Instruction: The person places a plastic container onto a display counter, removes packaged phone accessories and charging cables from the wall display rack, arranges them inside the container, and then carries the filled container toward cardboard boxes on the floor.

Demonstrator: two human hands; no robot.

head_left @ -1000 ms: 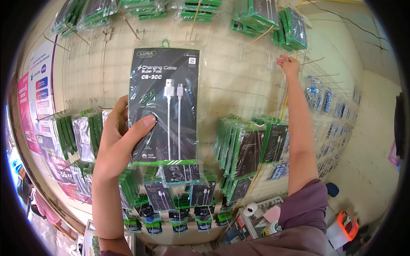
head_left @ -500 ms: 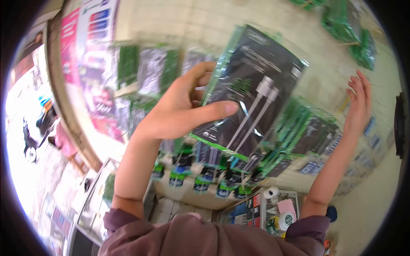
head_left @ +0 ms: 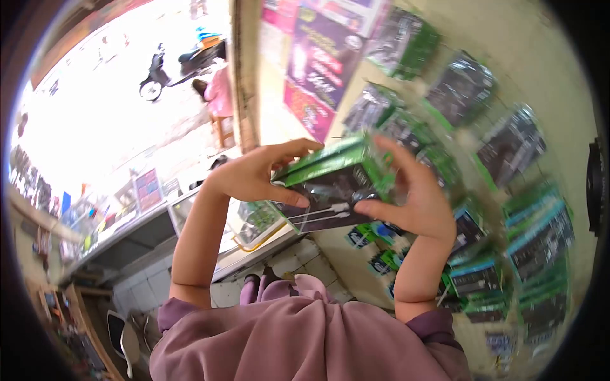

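A stack of packaged charging cables (head_left: 330, 184), black with green edges and a white cable pictured on the front, is held up before my chest in clear wrapping. My left hand (head_left: 254, 174) is closed on its left end, thumb on the front face. At the other end my right hand (head_left: 419, 197) grips it, the thumb pressed on the front and the fingers blurred behind the top edge. How many packs lie in the stack I cannot tell.
Rows of hanging cable packs (head_left: 460, 89) cover the wall at right, with posters (head_left: 321, 57) further left. A glass counter (head_left: 152, 222) stands at left. Beyond the doorway a person in pink (head_left: 219, 92) sits near a parked motorbike (head_left: 159, 73).
My view has turned left toward the street. The cable packs have come lower and tilted. My right hand, earlier raised and apart at the right, now holds their right end.
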